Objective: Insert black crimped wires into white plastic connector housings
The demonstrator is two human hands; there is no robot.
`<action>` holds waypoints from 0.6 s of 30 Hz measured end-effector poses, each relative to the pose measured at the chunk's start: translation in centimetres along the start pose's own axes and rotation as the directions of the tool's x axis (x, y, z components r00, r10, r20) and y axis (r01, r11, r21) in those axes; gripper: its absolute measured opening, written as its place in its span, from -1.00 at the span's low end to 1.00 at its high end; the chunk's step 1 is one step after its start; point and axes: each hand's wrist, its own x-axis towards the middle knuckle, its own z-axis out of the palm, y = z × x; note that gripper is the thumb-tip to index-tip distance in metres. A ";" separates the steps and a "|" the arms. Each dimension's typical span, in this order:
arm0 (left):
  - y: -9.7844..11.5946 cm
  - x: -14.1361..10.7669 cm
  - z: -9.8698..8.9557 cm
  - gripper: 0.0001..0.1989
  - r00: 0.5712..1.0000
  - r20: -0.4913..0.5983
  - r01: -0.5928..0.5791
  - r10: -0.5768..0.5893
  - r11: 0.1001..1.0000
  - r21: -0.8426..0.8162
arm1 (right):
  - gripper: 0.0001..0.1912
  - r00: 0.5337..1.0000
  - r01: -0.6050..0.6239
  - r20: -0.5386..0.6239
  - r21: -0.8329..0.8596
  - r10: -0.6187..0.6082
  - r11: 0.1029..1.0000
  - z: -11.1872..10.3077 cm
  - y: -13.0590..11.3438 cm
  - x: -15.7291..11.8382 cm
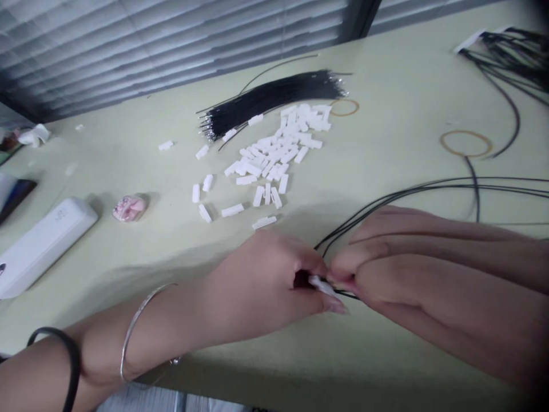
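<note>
Low over the table, my left hand [261,280] pinches a small white plastic connector housing [322,285] between thumb and fingers. Right against it is my right hand [412,274], its fingertips closed on a thin black wire [345,294] at the end of the housing. The wire's tip is hidden by the fingers, so how far it sits in the housing cannot be told. Several longer black wires [386,198] run from near the housing, behind my right hand, and off to the right.
Loose white connector housings [278,151] lie heaped beyond my hands, beside a bundle of black wires [274,97] with metal ends. Rubber bands [466,133] and more black wires [514,57] are at the right. A white case [51,246] and a pink item [130,208] are left.
</note>
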 end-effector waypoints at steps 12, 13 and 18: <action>0.2 0.0 0.3 -0.73 0.997 -0.014 0.075 -0.076 0.997 -0.031 | -0.80 0.986 0.159 -0.050 -0.007 -0.159 0.987 0.5 0.8 0.7; 0.3 0.0 0.3 -0.71 0.997 -0.012 0.082 -0.082 0.996 -0.034 | -0.80 0.979 0.187 -0.075 -0.036 -0.189 0.982 0.6 0.8 0.6; 0.3 0.0 0.4 -0.69 0.997 -0.022 0.078 -0.078 0.997 -0.016 | -0.76 0.969 0.206 -0.119 -0.109 -0.218 0.973 0.5 0.8 1.0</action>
